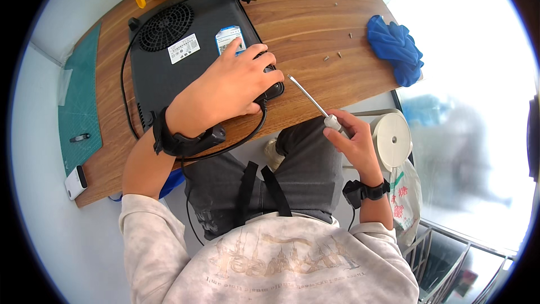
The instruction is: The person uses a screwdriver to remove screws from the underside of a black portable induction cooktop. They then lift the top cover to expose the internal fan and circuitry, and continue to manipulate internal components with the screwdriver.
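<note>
Cooktop (163, 81) lies bottom-up on the table (315, 28); left hand (239, 79) rests spread on it, right hand (355, 142) clasps a screwdriver (310, 98) over the table's edge (seemingly screw work), next needing tip placement.

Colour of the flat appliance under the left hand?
Black: the flat appliance shows best in the head view.

You can pass between the black appliance (163, 76) and the blue cloth (395, 50), but small screws (339, 54) lie there.
</note>
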The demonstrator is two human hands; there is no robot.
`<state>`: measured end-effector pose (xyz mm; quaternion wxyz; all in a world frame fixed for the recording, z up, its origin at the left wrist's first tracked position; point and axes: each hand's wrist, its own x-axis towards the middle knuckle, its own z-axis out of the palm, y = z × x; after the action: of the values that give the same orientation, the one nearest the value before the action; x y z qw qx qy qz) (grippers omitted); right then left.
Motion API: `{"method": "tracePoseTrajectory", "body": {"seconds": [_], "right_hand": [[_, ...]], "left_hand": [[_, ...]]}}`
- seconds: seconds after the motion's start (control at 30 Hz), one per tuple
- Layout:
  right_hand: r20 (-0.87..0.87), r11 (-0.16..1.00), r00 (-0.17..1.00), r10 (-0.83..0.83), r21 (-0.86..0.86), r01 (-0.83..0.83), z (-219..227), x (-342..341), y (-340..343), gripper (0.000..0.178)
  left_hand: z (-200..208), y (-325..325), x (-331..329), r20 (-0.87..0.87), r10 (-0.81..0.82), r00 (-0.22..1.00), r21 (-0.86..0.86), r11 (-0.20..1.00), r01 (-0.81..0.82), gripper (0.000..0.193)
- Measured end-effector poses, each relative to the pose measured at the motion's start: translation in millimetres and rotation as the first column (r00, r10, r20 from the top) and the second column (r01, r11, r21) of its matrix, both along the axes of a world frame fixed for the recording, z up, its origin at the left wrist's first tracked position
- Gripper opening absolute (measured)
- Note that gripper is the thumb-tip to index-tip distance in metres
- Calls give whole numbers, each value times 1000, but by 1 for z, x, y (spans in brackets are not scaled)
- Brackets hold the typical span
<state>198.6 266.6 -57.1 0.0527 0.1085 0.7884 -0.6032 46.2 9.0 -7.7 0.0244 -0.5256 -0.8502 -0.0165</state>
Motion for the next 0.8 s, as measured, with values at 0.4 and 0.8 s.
{"method": "tracePoseTrajectory", "body": {"seconds": [0.4, 0.8], "right_hand": [[2, 1000, 1000, 8, 17, -8, -1, 0, -1, 36], [-232, 895, 959, 162, 444, -44, 28, 8, -5, 36]], "left_hand": [[11, 6, -1, 35, -15, 999, -53, 998, 17, 60], [5, 1, -6, 33, -9, 999, -35, 999, 10, 66]]}}
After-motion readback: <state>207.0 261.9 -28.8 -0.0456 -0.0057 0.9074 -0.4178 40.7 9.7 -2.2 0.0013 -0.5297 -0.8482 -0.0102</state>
